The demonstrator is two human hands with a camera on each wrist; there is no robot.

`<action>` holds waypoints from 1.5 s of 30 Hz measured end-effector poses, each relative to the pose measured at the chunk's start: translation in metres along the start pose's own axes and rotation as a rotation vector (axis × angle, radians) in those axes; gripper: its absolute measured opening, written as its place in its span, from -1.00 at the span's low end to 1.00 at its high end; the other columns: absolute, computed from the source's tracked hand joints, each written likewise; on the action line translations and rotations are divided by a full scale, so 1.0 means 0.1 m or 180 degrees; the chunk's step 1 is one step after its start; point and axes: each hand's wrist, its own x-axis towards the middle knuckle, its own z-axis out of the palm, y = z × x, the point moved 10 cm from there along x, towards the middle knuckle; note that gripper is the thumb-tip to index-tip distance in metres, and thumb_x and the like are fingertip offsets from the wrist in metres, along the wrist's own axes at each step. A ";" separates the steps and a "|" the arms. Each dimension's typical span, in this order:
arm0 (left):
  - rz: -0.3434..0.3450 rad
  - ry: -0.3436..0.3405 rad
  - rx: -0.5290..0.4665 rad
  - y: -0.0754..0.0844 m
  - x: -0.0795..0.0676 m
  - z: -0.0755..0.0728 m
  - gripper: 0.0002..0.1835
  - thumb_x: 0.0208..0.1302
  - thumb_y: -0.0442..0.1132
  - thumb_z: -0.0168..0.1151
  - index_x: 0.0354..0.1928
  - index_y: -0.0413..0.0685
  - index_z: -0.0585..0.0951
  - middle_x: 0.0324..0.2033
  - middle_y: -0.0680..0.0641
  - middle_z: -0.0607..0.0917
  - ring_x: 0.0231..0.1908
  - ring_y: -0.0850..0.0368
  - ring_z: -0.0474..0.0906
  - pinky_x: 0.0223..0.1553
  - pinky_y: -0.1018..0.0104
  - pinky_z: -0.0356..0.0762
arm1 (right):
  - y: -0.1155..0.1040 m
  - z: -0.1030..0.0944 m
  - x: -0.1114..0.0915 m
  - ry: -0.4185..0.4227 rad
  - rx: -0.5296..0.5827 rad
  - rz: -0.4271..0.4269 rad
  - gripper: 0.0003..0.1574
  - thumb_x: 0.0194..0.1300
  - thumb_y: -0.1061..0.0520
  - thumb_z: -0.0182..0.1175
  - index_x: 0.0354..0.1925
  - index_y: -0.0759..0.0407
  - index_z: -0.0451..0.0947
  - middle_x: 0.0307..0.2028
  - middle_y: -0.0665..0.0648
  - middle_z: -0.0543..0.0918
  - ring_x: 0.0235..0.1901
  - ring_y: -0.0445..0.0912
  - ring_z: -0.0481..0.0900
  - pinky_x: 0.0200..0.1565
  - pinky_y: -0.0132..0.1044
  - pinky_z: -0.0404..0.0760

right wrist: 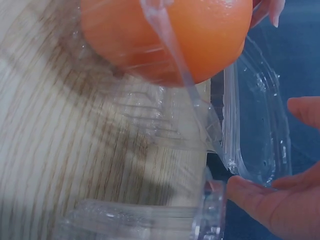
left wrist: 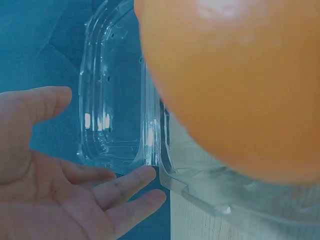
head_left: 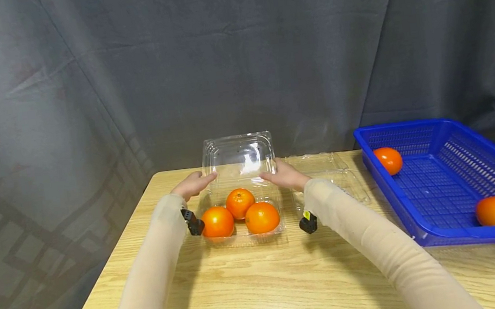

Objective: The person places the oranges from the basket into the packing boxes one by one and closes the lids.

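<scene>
Clamshell [head_left: 236, 160] with three oranges [head_left: 240, 203], basket [head_left: 441, 187] with two

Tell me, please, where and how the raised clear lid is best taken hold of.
Probably by its side edges, the left hand from the left and the right hand from the right: the lid stands raised behind the oranges, its rim exposed.

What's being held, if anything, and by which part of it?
Nothing appears held: the left hand and right hand flank the raised clear lid, with fingers open; whether they touch it can't be told.
</scene>
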 end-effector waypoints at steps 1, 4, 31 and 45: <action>-0.0009 -0.0002 -0.0005 0.00 0.00 0.00 -0.10 0.31 0.24 -0.22 0.39 -0.28 -0.22 0.39 -0.31 -0.12 0.31 -0.35 0.05 0.30 -0.23 -0.03 | 0.00 0.00 0.00 0.0002 0.0022 0.0014 0.06 0.27 -0.21 0.00 0.39 0.31 -0.27 0.39 0.37 -0.08 0.37 0.21 -0.04 0.35 0.06 0.01; -0.0022 -0.0007 -0.0026 0.01 0.00 -0.01 -0.10 0.31 0.23 -0.21 0.39 -0.29 -0.22 0.39 -0.32 -0.12 0.30 -0.36 0.05 0.29 -0.24 -0.02 | 0.00 -0.02 -0.01 0.0034 0.0073 0.0041 0.07 0.26 -0.22 0.01 0.39 0.31 -0.27 0.38 0.37 -0.08 0.36 0.21 -0.02 0.35 0.06 0.03; 0.0050 0.0111 -0.0361 0.01 0.03 -0.05 -0.16 0.34 0.10 -0.13 0.39 -0.29 -0.21 0.38 -0.32 -0.08 0.32 -0.27 0.08 0.33 -0.11 0.03 | 0.03 -0.08 -0.01 0.0156 0.0322 0.0072 -0.02 0.26 -0.13 0.06 0.35 0.36 -0.15 0.22 0.39 0.24 0.20 0.20 0.28 0.24 0.00 0.31; 0.0240 0.0252 -0.0521 0.10 0.03 -0.14 -0.21 0.36 0.05 -0.14 0.39 -0.27 -0.18 0.38 -0.32 -0.06 0.35 -0.24 -0.02 0.32 -0.08 0.07 | -0.09 -0.19 -0.03 0.0302 0.0508 -0.0081 -0.03 0.24 -0.05 0.10 0.36 0.31 -0.18 0.29 0.38 0.14 0.27 0.21 0.21 0.27 0.00 0.25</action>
